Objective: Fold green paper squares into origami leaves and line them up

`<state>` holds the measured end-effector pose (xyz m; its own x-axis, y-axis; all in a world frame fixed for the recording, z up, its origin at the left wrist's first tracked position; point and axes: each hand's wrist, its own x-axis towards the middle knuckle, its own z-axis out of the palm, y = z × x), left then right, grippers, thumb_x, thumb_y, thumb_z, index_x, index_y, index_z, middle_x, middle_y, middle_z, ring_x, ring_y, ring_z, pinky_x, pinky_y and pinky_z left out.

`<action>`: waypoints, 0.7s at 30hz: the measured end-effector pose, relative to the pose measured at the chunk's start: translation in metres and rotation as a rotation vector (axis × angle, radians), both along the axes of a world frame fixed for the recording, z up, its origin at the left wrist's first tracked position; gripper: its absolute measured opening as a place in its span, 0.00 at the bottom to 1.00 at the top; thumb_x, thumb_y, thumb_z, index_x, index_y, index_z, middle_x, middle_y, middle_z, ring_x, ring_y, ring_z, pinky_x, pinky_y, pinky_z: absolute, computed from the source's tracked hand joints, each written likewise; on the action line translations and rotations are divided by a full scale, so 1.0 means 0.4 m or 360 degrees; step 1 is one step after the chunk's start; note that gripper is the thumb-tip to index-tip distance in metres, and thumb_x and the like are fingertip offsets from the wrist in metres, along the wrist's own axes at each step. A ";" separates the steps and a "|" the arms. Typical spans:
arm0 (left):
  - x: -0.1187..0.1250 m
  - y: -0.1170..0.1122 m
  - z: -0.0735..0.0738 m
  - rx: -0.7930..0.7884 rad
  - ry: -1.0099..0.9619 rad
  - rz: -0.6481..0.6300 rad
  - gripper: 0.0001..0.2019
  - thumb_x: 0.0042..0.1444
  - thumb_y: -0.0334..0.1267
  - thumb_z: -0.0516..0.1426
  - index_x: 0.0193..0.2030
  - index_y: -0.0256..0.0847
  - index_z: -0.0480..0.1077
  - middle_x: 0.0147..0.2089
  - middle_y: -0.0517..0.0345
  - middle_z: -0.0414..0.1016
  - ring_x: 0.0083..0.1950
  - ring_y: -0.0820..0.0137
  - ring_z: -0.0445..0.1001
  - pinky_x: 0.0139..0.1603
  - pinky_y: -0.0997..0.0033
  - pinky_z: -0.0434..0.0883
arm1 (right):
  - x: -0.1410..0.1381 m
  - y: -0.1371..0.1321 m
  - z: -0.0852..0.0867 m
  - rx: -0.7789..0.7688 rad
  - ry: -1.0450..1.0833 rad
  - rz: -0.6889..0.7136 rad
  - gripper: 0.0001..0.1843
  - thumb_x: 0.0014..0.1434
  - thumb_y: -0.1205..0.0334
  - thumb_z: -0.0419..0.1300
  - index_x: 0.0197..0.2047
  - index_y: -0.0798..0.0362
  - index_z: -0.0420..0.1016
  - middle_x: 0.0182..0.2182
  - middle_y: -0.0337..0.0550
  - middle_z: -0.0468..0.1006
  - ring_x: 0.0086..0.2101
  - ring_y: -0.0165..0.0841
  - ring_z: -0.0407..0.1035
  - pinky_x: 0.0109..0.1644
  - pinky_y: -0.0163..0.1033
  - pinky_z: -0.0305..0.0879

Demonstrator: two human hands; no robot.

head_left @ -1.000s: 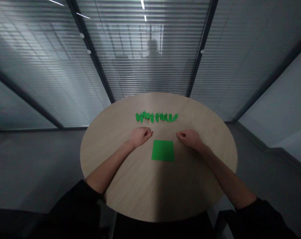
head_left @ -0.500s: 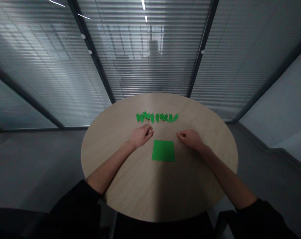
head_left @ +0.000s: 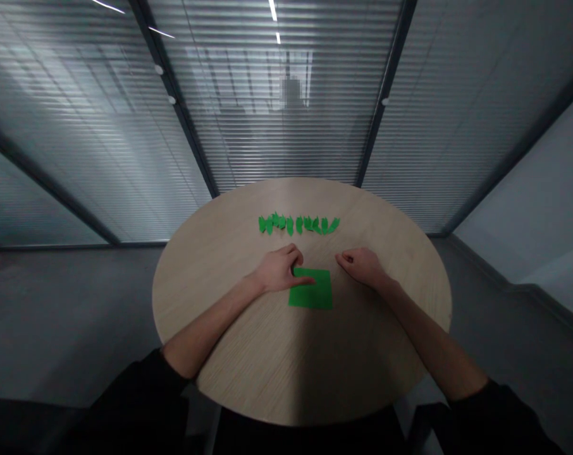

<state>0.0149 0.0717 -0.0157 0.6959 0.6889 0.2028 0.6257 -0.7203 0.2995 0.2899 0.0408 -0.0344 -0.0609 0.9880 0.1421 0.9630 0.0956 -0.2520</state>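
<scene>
A square green paper sheet (head_left: 312, 294) is touched at its corner by the curled left hand (head_left: 277, 270), any pinch unclear; the loosely curled right hand (head_left: 361, 266) is rested beside it, below a row of folded green paper pieces (head_left: 298, 223) on a round wooden table (head_left: 348, 360).

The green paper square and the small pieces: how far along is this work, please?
Done: the small green paper pieces lie in a neat row on the round wooden table. In hand: the left hand has its fingers at the corner of the green paper square. Still left: the square lies flat, and the right hand rests apart from it.
</scene>
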 end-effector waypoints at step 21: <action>0.007 -0.004 -0.011 -0.0647 -0.0452 -0.0123 0.14 0.53 0.40 0.66 0.44 0.41 0.70 0.38 0.58 0.76 0.37 0.65 0.73 0.38 0.67 0.68 | -0.049 -0.032 0.023 0.0117 0.0604 0.0172 0.26 0.69 0.45 0.49 0.28 0.52 0.73 0.25 0.43 0.75 0.28 0.33 0.65 0.35 0.38 0.55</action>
